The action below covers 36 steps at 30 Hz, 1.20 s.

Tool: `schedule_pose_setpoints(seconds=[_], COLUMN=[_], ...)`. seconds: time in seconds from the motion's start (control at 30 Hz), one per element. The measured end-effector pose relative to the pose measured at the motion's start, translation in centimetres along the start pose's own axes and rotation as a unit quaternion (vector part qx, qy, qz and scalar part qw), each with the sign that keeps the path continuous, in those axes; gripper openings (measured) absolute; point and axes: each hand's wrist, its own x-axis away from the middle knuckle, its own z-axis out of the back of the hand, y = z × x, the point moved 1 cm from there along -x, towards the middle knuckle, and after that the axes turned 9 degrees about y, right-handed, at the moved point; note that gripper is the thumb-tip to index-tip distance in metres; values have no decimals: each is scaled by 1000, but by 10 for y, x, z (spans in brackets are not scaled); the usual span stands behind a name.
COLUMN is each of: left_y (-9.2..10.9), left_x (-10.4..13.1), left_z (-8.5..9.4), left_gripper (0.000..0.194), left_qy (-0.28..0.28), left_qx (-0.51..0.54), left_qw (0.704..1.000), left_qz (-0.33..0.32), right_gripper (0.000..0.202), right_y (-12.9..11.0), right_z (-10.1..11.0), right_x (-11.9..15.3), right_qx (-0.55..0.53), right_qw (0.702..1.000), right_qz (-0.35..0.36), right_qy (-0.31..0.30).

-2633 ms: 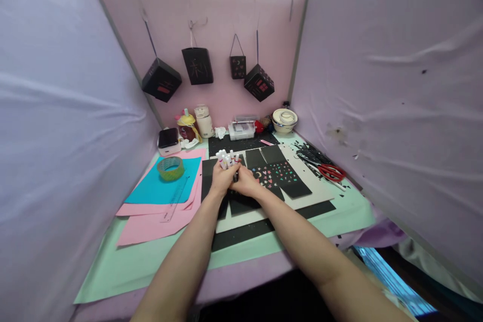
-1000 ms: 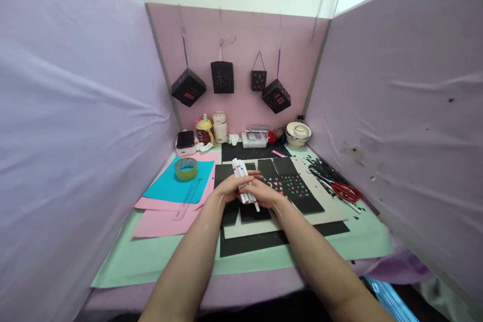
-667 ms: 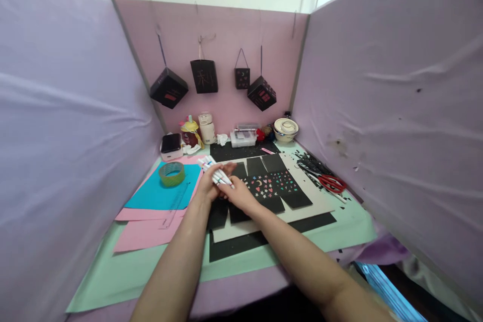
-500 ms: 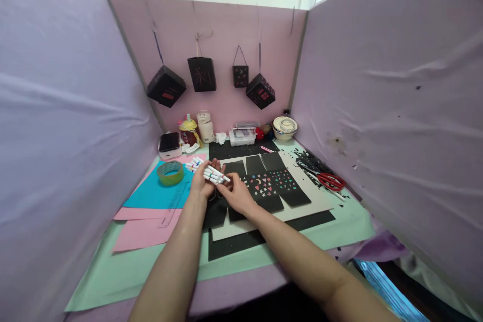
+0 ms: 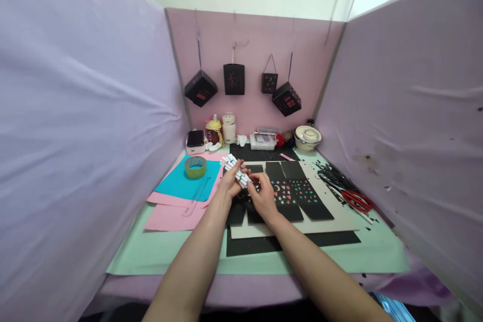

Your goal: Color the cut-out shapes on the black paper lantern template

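Lying slantwise across my left hand [image 5: 231, 184], the white pens [image 5: 242, 178] sit in a loose bundle, thumb side toward me and fingers wrapped behind and around them. Their far ends jut up past the hand to the left, and their near ends point down toward my right hand [image 5: 264, 195]. That hand has its fingers bent in, thumb and forefinger tips just beside the near ends; from my feed I can't tell whether it touches or pinches one. So the left grasps the bundle, and the pens lie between the two hands, raised over the left part of the black card [image 5: 290, 192].

I see the card spread flat under and to the right of the hands, its middle dotted with coloured stars, hearts and a moon. It rests on a pale board [image 5: 341, 219], with a dark sheet [image 5: 332, 238] under that. Left of the pens, the tape [image 5: 195, 174] stands on the blue paper [image 5: 177, 187], near the clear ruler [image 5: 196, 197]. Well off to my right lie the red-handled scissors [image 5: 357, 201].
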Motion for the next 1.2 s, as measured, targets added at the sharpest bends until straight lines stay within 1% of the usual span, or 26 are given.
schedule_pose_setpoints(seconds=[0.13, 0.27, 0.37, 0.47, 0.57, 0.63, 0.77, 0.83, 1.0, 1.1, 1.2], left_y=[-1, -5, -9, -11, -11, -9, -8, -9, -14, -17, -20], left_x=[2, 2, 0, -2, -5, -6, -8, -8, -8, -9, -11], left_z=[0, 1, 0, 2, 5, 8, 11, 11, 7, 8, 11], left_gripper=[7, 7, 6, 13, 17, 18, 19, 20, 20, 20, 20], left_qy=[-7, 21, 42, 66, 84, 91, 124, 134, 124, 124, 130], left_qx=[-6, -24, -11, -2, 20, 42, 49, 47, 29, 9, 3], left_qw=[1000, 999, 999, 998, 996, 995, 991, 990, 991, 992, 991], left_qz=[-4, 1, -7, -5, -18, -29, -24, -22, -31, -37, -24], right_gripper=[11, 11, 10, 13, 13, 12, 11, 9, 10, 16, 16], right_y=[1, 3, 2, 0, 0, 2, 7, 7, 5, 9, 16], right_z=[0, -1, -1, -1, 1, 3, 8, 9, 7, 6, 6], right_x=[0, 0, 0, 1, 2, 1, -3, -3, -2, -2, -2], right_qx=[1, 6, 18, 31, 40, 46, 57, 56, 49, 62, 84], right_qw=[1000, 1000, 1000, 999, 998, 998, 998, 998, 996, 995, 994], right_qz=[3, 6, 23, 42, 53, 51, 36, 37, 46, 35, 15], right_qy=[-5, -12, -12, -6, -2, 3, 10, -3, -53, -65, -69])
